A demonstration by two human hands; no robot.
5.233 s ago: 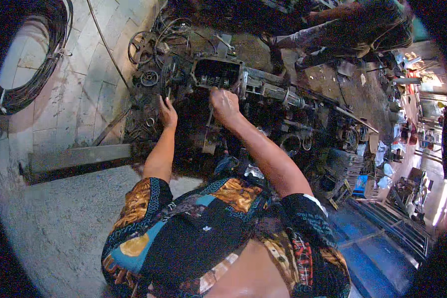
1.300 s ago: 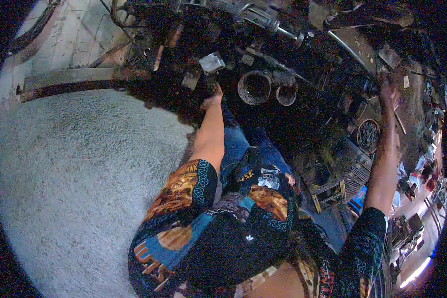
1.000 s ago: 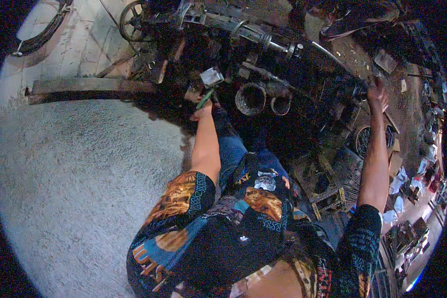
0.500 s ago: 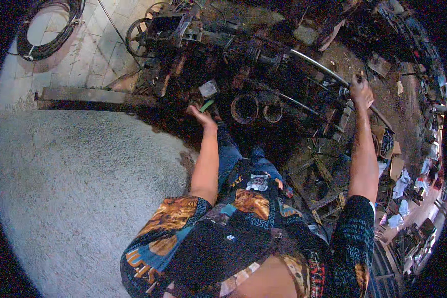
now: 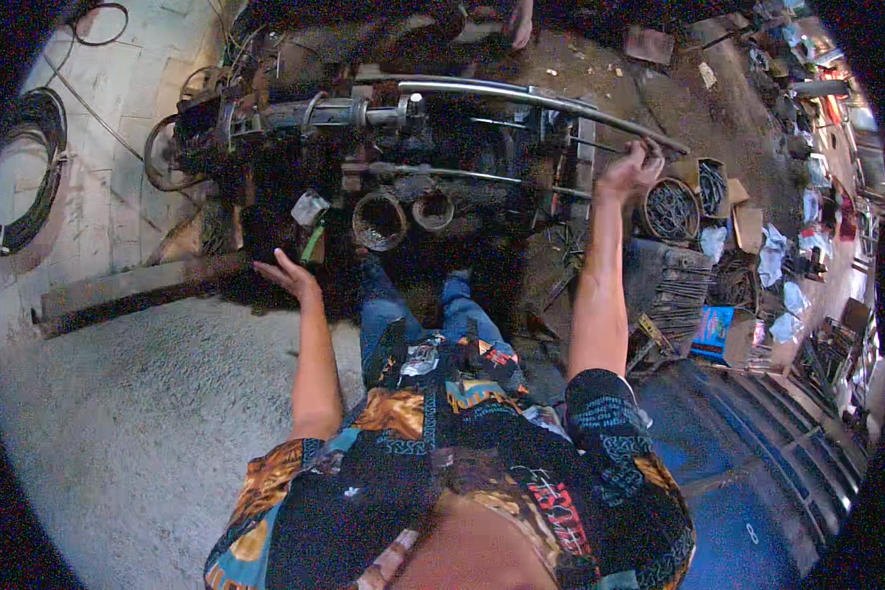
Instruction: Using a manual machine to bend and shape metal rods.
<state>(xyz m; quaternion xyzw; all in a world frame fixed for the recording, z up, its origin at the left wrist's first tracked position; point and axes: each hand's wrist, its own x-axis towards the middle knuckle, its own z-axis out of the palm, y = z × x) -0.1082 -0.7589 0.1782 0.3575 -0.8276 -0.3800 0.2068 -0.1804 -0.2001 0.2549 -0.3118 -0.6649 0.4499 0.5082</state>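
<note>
At upper right, a long silver metal bar (image 5: 521,93) is seemingly being handled, unfinished, by the right hand (image 5: 629,173), clamping untellable, the left hand (image 5: 298,280) being spread.

The right hand (image 5: 626,174) is blurred — its hold on the long metal rod (image 5: 546,99) is unclear — and the top edge cuts off another person's bare limb (image 5: 522,27).

The camera sits on the person's head, the left of two, looking down. The patterned shirt (image 5: 403,442) is very close, at six o'clock. The metal rod (image 5: 541,98) is farther, at one. The round view stretches from a black coil (image 5: 55,138) at ten to a blue panel (image 5: 737,472) at four.
</note>
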